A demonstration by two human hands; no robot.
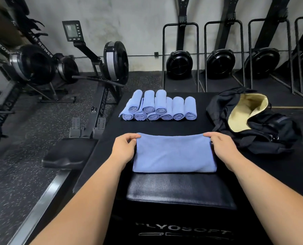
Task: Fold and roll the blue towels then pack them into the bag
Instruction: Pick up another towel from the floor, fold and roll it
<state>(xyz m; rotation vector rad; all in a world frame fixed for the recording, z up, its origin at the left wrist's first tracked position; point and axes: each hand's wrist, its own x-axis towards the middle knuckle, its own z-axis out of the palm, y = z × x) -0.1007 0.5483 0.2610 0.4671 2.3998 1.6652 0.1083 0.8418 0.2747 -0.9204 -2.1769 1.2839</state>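
blue towel (174, 154) flat on plyo box (180, 190) | left hand (125, 147), right hand (221, 145) pinch its far corners | duffel bag (270, 133) open

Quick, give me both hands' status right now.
Left hand: pinching the far left corner of the blue towel.
Right hand: pinching its far right corner.

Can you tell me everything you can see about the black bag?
The black bag looks like soft cloth. It is slumped on the black platform, to the right of the rolled towels. Its mouth gapes open and shows a pale yellow lining, with no towel visible inside. A strap trails at its left, and small metal zipper pulls show on its front.
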